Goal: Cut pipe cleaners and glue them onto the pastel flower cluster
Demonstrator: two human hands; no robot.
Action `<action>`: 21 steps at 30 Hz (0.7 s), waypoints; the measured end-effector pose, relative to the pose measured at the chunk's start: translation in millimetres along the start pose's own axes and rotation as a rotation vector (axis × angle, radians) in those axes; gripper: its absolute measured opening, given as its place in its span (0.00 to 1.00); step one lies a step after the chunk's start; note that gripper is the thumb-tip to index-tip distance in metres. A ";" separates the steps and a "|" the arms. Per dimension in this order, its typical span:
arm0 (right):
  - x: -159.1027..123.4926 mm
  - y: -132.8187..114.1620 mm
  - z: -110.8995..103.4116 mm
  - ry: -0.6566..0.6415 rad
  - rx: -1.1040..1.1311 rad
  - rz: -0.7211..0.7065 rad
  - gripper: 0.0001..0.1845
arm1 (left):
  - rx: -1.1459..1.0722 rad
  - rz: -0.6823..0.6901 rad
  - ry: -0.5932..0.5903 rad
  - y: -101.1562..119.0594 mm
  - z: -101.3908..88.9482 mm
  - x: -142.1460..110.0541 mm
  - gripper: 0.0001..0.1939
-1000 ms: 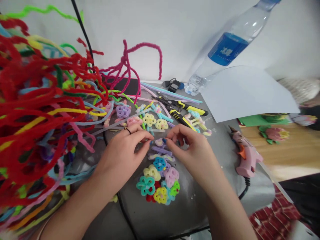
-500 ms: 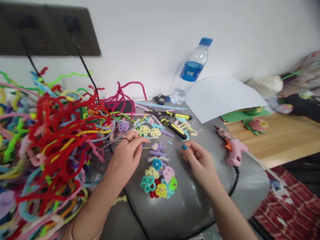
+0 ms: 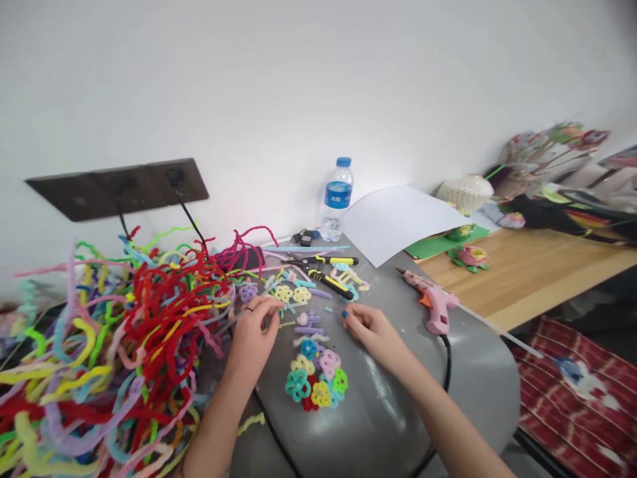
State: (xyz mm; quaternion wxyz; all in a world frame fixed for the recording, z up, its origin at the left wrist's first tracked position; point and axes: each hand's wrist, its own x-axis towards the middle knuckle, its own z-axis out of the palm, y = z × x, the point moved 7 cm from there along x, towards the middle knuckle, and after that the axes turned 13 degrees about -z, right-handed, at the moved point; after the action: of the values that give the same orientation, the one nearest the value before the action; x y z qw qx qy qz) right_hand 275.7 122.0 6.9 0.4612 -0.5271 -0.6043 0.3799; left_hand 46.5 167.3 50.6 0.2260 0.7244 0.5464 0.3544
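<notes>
My left hand (image 3: 255,332) is closed, its index finger stretched toward small pipe-cleaner pieces. Whatever its fingertips pinch, if anything, is hidden. Curled fingers close my right hand (image 3: 371,328) just above the grey surface (image 3: 378,431), their contents hidden too. Between the hands lie short purple pipe-cleaner pieces (image 3: 309,330) and a tiny light-blue piece (image 3: 328,309). Nearer to me rests a round cluster of colourful pipe-cleaner flowers (image 3: 321,394). Two pale yellow flowers (image 3: 301,295) lie past my left fingertips, beside black-and-yellow pliers (image 3: 331,282).
A tangled heap of pipe cleaners (image 3: 164,332) fills the left side. At right lies a pink glue gun (image 3: 438,309) with a black cable (image 3: 446,365). Along the wall stand a water bottle (image 3: 337,202) and a white paper sheet (image 3: 398,222). A wooden board (image 3: 537,265) extends right.
The view has tilted upward and levelled, showing more wall and the flowers at the far right. Both hands keep nearly the same places over the surface, fingers still closed.
</notes>
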 end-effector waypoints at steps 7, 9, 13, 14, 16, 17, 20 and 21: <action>4.6 -9.6 -2.8 0.045 -0.066 -0.096 0.14 | -0.028 -0.045 0.018 -6.5 -2.4 2.8 0.12; 13.2 -16.7 0.1 0.020 -0.096 -0.120 0.12 | -0.030 -0.061 0.027 -7.9 -3.9 3.0 0.12; 38.1 -29.8 16.3 -0.093 -0.174 -0.130 0.03 | -0.044 -0.073 0.038 -8.0 -4.9 3.4 0.12; 44.1 -31.8 21.2 -0.123 -0.200 -0.125 0.01 | -0.051 -0.071 0.038 -7.7 -4.7 3.4 0.12; 53.5 -33.9 29.5 -0.168 -0.253 -0.113 0.05 | -0.067 -0.064 0.037 -6.9 -4.2 2.8 0.12; 56.7 -34.3 32.7 -0.185 -0.278 -0.106 0.06 | -0.075 -0.061 0.038 -6.5 -4.0 2.3 0.12; 60.9 -34.0 38.8 -0.229 -0.338 -0.089 0.11 | -0.099 -0.055 0.044 -5.4 -3.5 -0.2 0.12; 61.0 -33.8 40.0 -0.244 -0.354 -0.083 0.12 | -0.105 -0.053 0.049 -4.8 -3.6 -1.0 0.12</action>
State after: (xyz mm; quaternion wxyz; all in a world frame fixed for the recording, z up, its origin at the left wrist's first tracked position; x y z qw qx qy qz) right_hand 226.5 178.1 36.9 0.3001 -0.5249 -0.7339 0.3095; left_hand 40.6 167.5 49.2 0.2596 0.6881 0.5513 0.3939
